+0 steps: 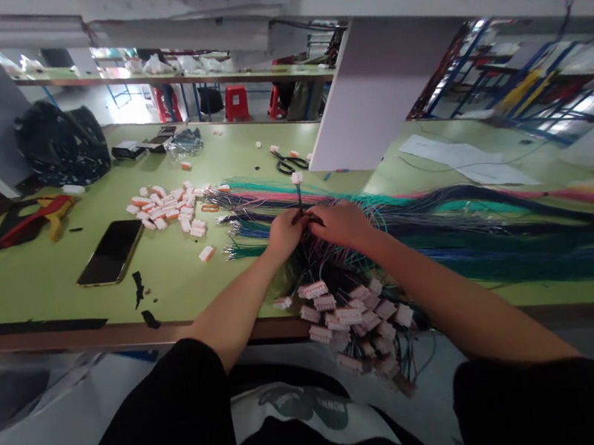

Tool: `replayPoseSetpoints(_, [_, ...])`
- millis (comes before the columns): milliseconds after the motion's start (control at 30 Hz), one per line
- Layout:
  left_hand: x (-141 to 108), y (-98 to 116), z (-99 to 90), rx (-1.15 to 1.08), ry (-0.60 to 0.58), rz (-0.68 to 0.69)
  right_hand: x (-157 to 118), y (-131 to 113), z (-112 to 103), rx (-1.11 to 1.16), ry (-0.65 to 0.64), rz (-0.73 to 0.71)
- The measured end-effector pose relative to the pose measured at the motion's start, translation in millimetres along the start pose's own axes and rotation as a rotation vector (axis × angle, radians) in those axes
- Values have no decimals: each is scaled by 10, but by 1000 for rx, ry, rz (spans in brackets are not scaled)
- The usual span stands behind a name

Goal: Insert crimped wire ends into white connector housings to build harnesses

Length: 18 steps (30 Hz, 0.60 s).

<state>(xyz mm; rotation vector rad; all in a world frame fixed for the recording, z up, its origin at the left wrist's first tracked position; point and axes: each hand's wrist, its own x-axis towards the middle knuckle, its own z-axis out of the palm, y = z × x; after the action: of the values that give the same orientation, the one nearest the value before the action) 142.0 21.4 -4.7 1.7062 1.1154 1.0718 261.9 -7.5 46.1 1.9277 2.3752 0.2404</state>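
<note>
My left hand [284, 233] and my right hand [343, 224] meet over the middle of the bench, fingers closed around a short bunch of dark wires. A small white connector [297, 177] stands upright at the top of that bunch. Under my hands lie long bundles of green, blue, pink and black wires [445, 229], with bare metal ends to the left. Finished-looking wires with white connectors [349, 316] hang in a cluster over the front edge, below my right forearm. My fingertips partly hide what they grip.
Loose white and orange connector housings [167, 207] are heaped at left, near a black phone [111, 253]. Black-handled scissors [291, 163] rest behind my hands. A white panel [355, 93] rises at the back, and a loaded shelf [409, 5] spans above. Black tape scraps [139, 289] lie near the front edge.
</note>
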Motion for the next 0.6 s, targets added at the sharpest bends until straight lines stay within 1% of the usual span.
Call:
replayPoseSetpoints(67, [-1, 6, 27, 56, 52, 10, -5, -54, -28, -103, -4, 26])
replayPoseSetpoints(167, [20, -18, 58, 90, 102, -61, -10, -132, -45, -148, 23, 34])
replayPoseSetpoints(267, [43, -46, 63, 66, 95, -128, -30, -160, -14, -114, 118, -20])
replayPoseSetpoints(333, [43, -45, 66, 69, 87, -125, -57, -136, 12, -113, 150, -103])
replayPoseSetpoints(433, [32, -22, 84, 117, 68, -88, -128, -81, 27, -168, 123, -223])
replayPoseSetpoints(500, [47, -26, 91, 130, 65, -66, -215, -98, 5, -186, 108, -239])
replayPoseSetpoints(567, [92, -56, 79, 113, 94, -93, -338, -186, -46, -143, 86, -278])
replayPoseSetpoints(600, [121, -76, 66, 102, 121, -171, -404, -244, -81, -92, 44, -350])
